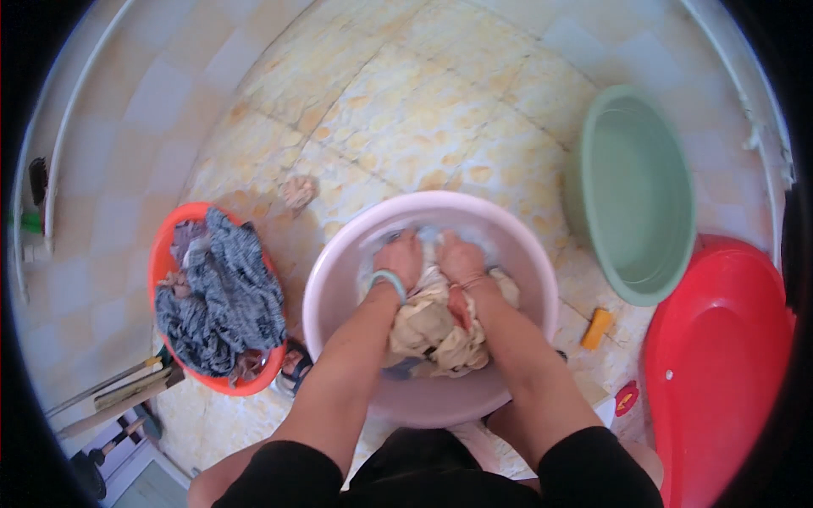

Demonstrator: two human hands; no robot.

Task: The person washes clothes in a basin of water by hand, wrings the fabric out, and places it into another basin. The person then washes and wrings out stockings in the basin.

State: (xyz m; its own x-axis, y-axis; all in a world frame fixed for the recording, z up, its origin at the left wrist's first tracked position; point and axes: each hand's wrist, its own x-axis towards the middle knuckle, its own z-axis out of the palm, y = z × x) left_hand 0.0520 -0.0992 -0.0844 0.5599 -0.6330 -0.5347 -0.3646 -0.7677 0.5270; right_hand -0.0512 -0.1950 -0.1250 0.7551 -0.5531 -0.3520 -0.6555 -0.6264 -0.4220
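Observation:
A pale pink basin (430, 201) stands in front of me, with wet clothing in sudsy water inside. Cream-coloured cloth (432, 330) is bunched toward the near side, with a bit of reddish cloth (459, 306) in its folds. Both of my arms reach down into the basin. My left hand (400, 256), below a pale green bangle (391, 284), is closed on the wet cloth at the far side. Close beside it, my right hand (461, 256) is also closed on the cloth. Fingertips of both hands are hidden in the cloth and suds.
An orange-red basin (212, 381) heaped with grey patterned clothing (224, 279) stands at left. On the right are a green basin (639, 195), a red plastic tub (720, 364) and an orange block (597, 328). A crumpled beige cloth (299, 192) lies on the tiled floor.

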